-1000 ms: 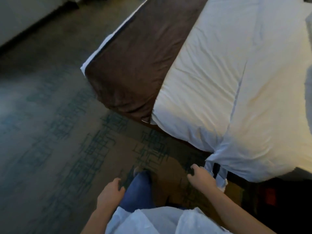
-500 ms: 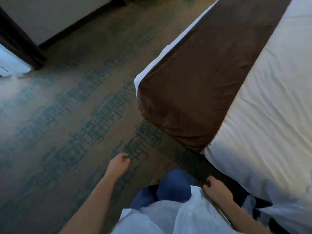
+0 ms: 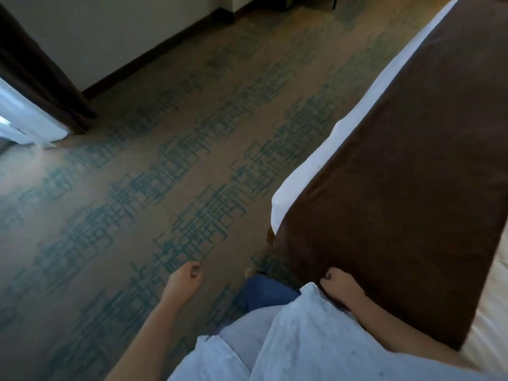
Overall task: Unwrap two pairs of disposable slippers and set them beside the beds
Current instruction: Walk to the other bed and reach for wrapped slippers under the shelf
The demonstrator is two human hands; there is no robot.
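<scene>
white shirt (image 3: 302,339), blue jeans (image 3: 264,292), bare forearms.

A tan carpet (image 3: 143,204) with a teal crosshatch pattern covers the floor across most of the view. At the upper left a pale wall (image 3: 115,31) meets it along a dark brown baseboard (image 3: 165,48). A dark brown curtain (image 3: 38,75) hangs down at the far left, and just beside it a sheer white curtain (image 3: 24,119) reaches the carpet, with bright light spilling onto the floor there. At the bottom, blue trousers (image 3: 264,294) and a loose white garment (image 3: 302,342) show, both somewhat blurred
</scene>
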